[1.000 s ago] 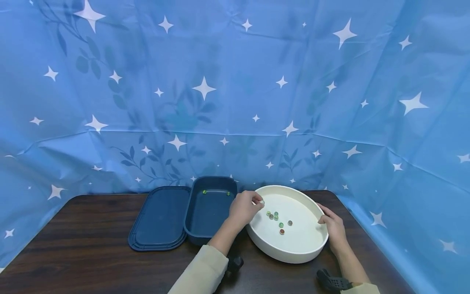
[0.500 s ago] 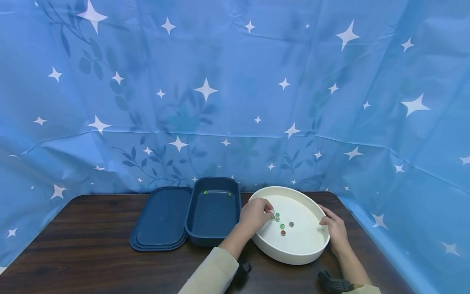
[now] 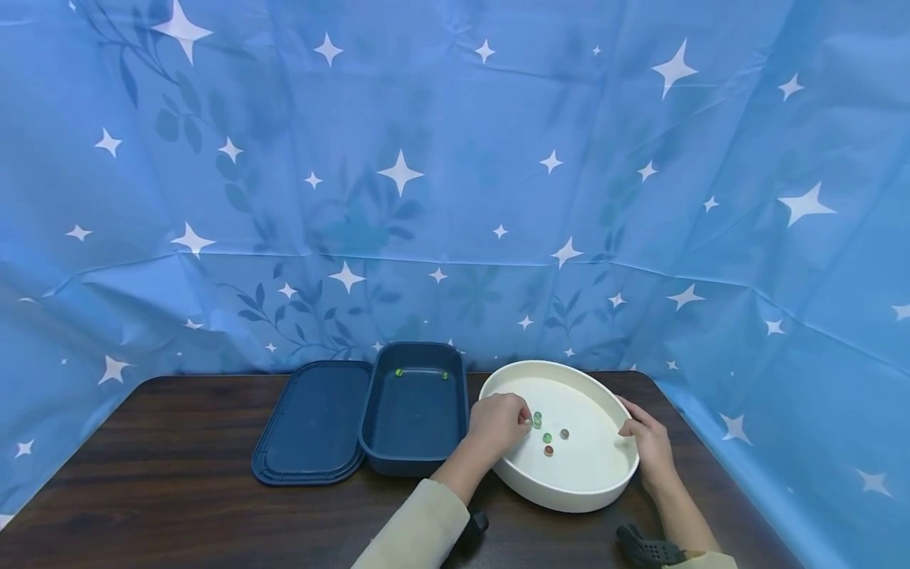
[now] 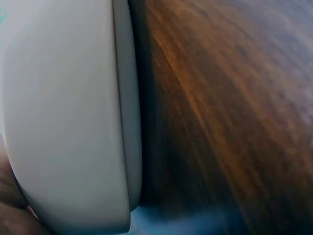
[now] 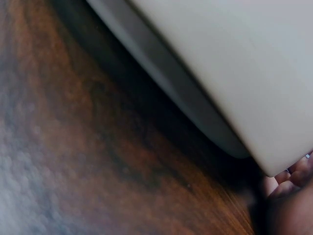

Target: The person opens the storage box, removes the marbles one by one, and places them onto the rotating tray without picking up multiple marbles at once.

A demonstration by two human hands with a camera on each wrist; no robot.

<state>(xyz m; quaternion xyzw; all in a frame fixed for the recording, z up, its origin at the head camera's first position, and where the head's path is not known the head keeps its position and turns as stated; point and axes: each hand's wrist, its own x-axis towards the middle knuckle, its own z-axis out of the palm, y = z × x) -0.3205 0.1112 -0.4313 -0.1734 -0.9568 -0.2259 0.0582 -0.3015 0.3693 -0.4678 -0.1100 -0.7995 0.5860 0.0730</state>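
Observation:
A round white tray (image 3: 583, 466) holds several small glass marbles, among them a green one (image 3: 547, 438), a reddish-brown one (image 3: 548, 450) and a greyish one (image 3: 565, 434). My left hand (image 3: 498, 419) reaches over the tray's left rim, its fingertips pinching a pale marble (image 3: 528, 421) just beside two greenish marbles. Part of that pinch is hidden by the hand. On the far side, my right hand (image 3: 648, 446) grips the right rim, thumb over the inside and fingers around the outer wall. In both wrist views the tray's side wall (image 4: 63, 117) fills much of the picture.
Left of the tray stands a dark blue rectangular box (image 3: 412, 419) with two yellow-green marbles (image 3: 399, 372) at its back. Its matching lid (image 3: 313, 423) lies flat beside it. The dark wooden table (image 3: 178, 474) ends at a blue star-patterned curtain (image 3: 441, 197).
My left hand has moved right and lower into the tray, down to the marble cluster, covering the yellowish and brown marbles there. The right hand keeps its grip on the rim.

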